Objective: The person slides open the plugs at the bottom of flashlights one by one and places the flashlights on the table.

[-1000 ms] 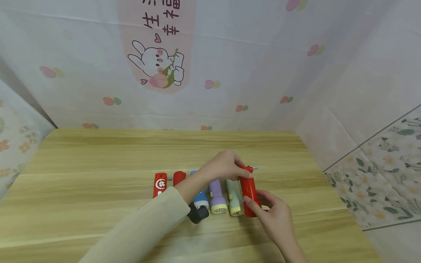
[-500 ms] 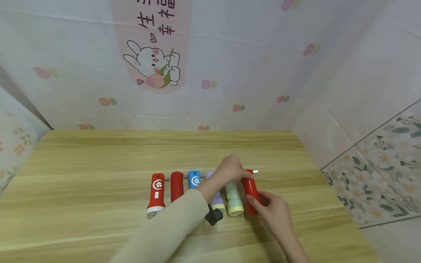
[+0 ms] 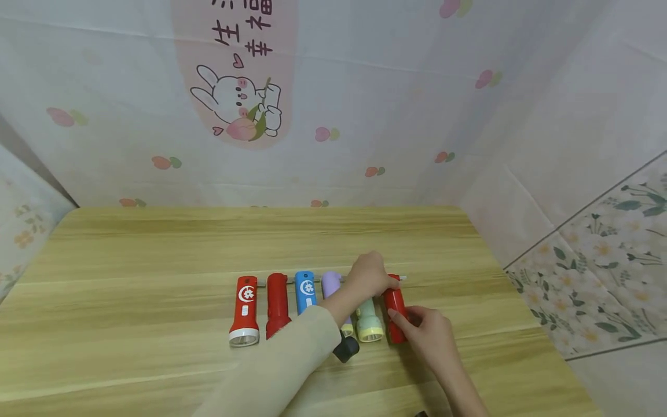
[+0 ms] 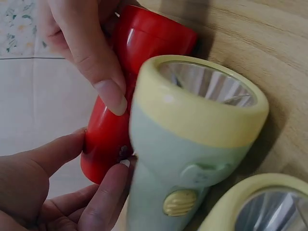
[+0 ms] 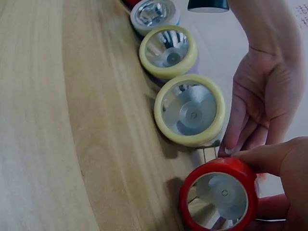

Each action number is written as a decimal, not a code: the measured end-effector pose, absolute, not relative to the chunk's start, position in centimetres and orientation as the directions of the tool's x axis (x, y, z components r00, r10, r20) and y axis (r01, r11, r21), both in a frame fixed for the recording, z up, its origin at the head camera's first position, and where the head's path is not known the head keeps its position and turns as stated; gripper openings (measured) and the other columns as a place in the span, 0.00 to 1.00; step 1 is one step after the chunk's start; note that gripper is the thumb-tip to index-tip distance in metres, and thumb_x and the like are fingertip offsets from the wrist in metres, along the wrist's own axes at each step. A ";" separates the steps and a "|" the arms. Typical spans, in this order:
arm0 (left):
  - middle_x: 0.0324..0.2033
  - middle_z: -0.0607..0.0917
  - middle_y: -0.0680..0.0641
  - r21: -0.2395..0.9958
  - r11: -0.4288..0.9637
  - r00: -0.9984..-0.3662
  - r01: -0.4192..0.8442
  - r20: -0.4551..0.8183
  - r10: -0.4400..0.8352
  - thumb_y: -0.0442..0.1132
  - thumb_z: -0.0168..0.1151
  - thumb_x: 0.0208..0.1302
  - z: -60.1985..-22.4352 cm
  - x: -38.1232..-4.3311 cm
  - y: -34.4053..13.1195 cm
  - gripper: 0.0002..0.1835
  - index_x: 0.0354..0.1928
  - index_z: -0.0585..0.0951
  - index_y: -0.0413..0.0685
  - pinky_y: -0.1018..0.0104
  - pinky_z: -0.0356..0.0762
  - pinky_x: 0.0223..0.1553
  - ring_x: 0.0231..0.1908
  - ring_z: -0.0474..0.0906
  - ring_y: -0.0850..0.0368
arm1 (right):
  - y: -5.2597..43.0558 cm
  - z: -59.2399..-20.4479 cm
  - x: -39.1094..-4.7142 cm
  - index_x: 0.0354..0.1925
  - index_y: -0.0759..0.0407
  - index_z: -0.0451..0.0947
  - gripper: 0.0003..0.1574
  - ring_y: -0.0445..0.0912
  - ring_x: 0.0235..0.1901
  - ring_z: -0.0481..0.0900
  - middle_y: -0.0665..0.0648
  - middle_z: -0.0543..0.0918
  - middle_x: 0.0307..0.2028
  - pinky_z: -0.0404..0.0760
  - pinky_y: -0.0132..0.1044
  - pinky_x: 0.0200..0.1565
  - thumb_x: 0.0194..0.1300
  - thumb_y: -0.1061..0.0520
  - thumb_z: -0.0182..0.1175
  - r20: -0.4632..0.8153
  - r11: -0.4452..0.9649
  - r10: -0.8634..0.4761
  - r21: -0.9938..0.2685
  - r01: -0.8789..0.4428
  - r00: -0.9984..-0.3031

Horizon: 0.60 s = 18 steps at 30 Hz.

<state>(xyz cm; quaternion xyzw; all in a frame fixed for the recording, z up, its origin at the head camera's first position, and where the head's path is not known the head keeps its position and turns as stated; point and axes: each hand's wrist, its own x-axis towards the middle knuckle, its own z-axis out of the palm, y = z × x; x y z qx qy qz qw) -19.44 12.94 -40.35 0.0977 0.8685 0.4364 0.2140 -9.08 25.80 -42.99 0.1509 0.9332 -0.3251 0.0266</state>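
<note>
Both hands are on a red flashlight (image 3: 395,302) at the right end of a row. My left hand (image 3: 369,275) pinches its tail end, close to a small metal plug (image 3: 403,278) that sticks out. Lower down, my right hand (image 3: 431,336) grips it near the lamp head, thumb on one side. Beside it lies a pale green flashlight (image 4: 166,159) with a yellow rim, its lens facing the front of the table. In the right wrist view the red flashlight's lens (image 5: 224,195) faces the camera, with the right thumb (image 5: 262,156) on its body.
Leftward along the row lie a purple flashlight (image 3: 330,282), a blue one (image 3: 305,286), a plain dark red one (image 3: 277,301) and a red one with a white rim (image 3: 245,313). They rest on a wooden table (image 3: 130,301). A printed cloth (image 3: 365,104) hangs behind.
The red flashlight has come down closer to the table beside the green one, both hands still on it. The left forearm has shifted right, uncovering more of the row. The head view has turned slightly.
</note>
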 end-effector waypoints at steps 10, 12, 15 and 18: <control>0.25 0.81 0.49 0.720 0.690 -0.896 0.070 -0.259 0.361 0.44 0.73 0.61 -40.5 -19.0 13.7 0.14 0.34 0.81 0.40 0.72 0.70 0.21 0.22 0.73 0.60 | 25.9 -43.5 -9.3 0.38 0.60 0.89 0.21 0.42 0.25 0.74 0.51 0.88 0.28 0.70 0.31 0.25 0.67 0.43 0.65 -0.178 0.748 0.266 -0.582 0.319 -0.947; 0.24 0.81 0.49 0.696 0.712 -0.897 0.089 -0.254 0.361 0.45 0.72 0.62 -40.4 -18.9 14.0 0.14 0.32 0.81 0.42 0.71 0.70 0.20 0.21 0.73 0.60 | 26.0 -43.5 -9.3 0.36 0.59 0.89 0.20 0.42 0.24 0.73 0.51 0.87 0.26 0.70 0.31 0.25 0.67 0.43 0.65 -0.188 0.744 0.264 -0.584 0.324 -0.946; 0.22 0.80 0.50 0.659 0.744 -0.901 0.112 -0.249 0.356 0.46 0.71 0.63 -40.4 -18.8 14.4 0.14 0.29 0.81 0.43 0.70 0.69 0.18 0.19 0.72 0.60 | 26.1 -43.4 -9.3 0.35 0.59 0.89 0.19 0.41 0.24 0.73 0.50 0.86 0.24 0.70 0.31 0.24 0.67 0.44 0.65 -0.196 0.745 0.257 -0.584 0.323 -0.946; 0.21 0.79 0.50 0.622 0.772 -0.902 0.129 -0.249 0.351 0.46 0.70 0.65 -40.3 -18.7 14.8 0.14 0.28 0.81 0.44 0.70 0.69 0.18 0.19 0.71 0.60 | 26.2 -43.3 -9.3 0.35 0.58 0.89 0.18 0.41 0.24 0.73 0.49 0.85 0.24 0.70 0.31 0.24 0.67 0.44 0.66 -0.193 0.749 0.254 -0.581 0.319 -0.948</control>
